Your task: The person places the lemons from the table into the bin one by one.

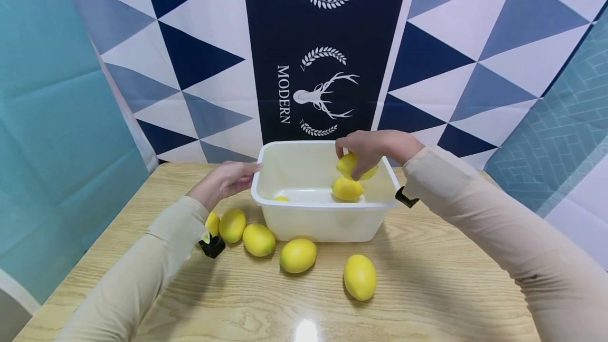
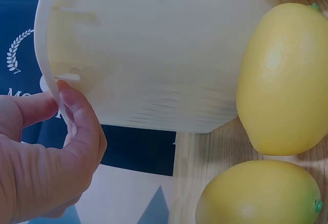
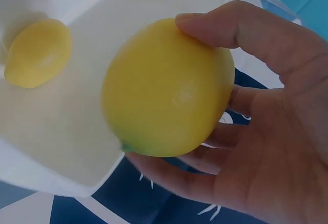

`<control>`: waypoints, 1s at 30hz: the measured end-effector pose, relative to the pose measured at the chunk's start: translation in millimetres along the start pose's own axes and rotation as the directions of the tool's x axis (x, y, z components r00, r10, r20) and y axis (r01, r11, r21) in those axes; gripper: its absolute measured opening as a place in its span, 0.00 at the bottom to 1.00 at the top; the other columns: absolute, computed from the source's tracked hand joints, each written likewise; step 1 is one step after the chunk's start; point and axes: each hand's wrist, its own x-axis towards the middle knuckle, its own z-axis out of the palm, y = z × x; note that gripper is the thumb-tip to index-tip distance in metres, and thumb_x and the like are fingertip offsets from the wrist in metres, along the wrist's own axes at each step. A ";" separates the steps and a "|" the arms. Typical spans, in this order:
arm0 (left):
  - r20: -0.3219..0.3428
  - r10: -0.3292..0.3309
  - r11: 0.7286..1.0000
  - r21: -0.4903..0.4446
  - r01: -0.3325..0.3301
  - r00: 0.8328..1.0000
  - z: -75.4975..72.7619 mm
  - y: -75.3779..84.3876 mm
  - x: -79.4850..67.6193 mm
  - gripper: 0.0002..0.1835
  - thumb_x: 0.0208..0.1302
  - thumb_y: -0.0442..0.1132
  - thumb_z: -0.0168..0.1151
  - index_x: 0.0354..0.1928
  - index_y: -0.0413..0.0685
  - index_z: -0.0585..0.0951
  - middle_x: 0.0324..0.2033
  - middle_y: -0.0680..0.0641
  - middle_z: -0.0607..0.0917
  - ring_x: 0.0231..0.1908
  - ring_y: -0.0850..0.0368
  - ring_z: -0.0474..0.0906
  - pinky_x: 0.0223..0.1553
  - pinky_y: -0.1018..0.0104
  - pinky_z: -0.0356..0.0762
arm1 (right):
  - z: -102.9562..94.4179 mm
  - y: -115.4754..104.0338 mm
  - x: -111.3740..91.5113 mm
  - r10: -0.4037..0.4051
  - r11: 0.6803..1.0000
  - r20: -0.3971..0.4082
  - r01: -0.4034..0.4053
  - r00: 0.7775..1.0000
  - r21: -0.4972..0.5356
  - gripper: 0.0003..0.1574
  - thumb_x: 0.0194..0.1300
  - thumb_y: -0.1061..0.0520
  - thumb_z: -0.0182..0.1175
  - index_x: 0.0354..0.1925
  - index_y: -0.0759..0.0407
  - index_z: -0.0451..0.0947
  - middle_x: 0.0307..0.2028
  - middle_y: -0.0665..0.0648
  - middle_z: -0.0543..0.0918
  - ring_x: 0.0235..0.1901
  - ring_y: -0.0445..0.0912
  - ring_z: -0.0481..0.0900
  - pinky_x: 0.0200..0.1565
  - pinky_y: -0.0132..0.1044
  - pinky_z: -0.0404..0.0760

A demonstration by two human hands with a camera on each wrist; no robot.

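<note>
Lemon [image 3: 164,88] in right grip [image 1: 372,146]; tub [image 1: 323,223] beneath

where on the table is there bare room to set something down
Two patches of table look bare: front left, between the left sleeve and the lone near lemon; and right, between that lemon and the right sleeve. It is crowded around the front-left corner of the white bin, where a row of lemons sits.

Head: forward, down; wrists: near; tub [image 1: 323,223] shared.
</note>
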 end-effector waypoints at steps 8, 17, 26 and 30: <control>-0.006 0.000 1.000 0.001 0.000 1.000 0.4 -1.9 1.6 0.25 0.71 0.38 0.56 0.67 0.36 0.67 0.46 0.49 0.75 0.42 0.62 0.77 0.67 0.66 0.73 | 3.2 -4.6 7.2 0.157 0.984 0.142 -0.167 0.977 0.059 0.32 0.51 0.58 0.73 0.52 0.53 0.70 0.53 0.59 0.77 0.42 0.51 0.78 0.44 0.41 0.86; -0.008 0.011 1.000 -0.002 -0.011 1.000 -0.4 -0.7 1.7 0.24 0.71 0.37 0.56 0.65 0.36 0.68 0.46 0.48 0.76 0.40 0.64 0.78 0.67 0.66 0.72 | 4.2 -4.0 1.6 0.129 0.990 0.128 -0.134 0.983 0.032 0.29 0.53 0.59 0.73 0.52 0.56 0.72 0.56 0.63 0.77 0.42 0.52 0.81 0.43 0.43 0.88; -0.017 -0.007 1.000 -0.005 0.007 1.000 -0.1 0.1 0.2 0.27 0.72 0.39 0.56 0.68 0.37 0.66 0.50 0.47 0.75 0.47 0.59 0.76 0.69 0.63 0.70 | 4.3 1.4 -20.4 0.030 0.999 0.037 -0.029 0.999 -0.019 0.27 0.54 0.58 0.72 0.52 0.57 0.75 0.45 0.61 0.81 0.39 0.49 0.77 0.43 0.39 0.82; -0.014 -0.005 1.000 -0.005 0.005 1.000 0.2 -0.3 -0.8 0.27 0.72 0.39 0.55 0.68 0.37 0.66 0.49 0.47 0.75 0.45 0.60 0.77 0.70 0.63 0.69 | 8.9 5.8 -32.4 -0.029 1.000 -0.024 0.029 0.999 -0.004 0.26 0.55 0.57 0.72 0.51 0.57 0.75 0.44 0.60 0.81 0.40 0.49 0.77 0.43 0.41 0.83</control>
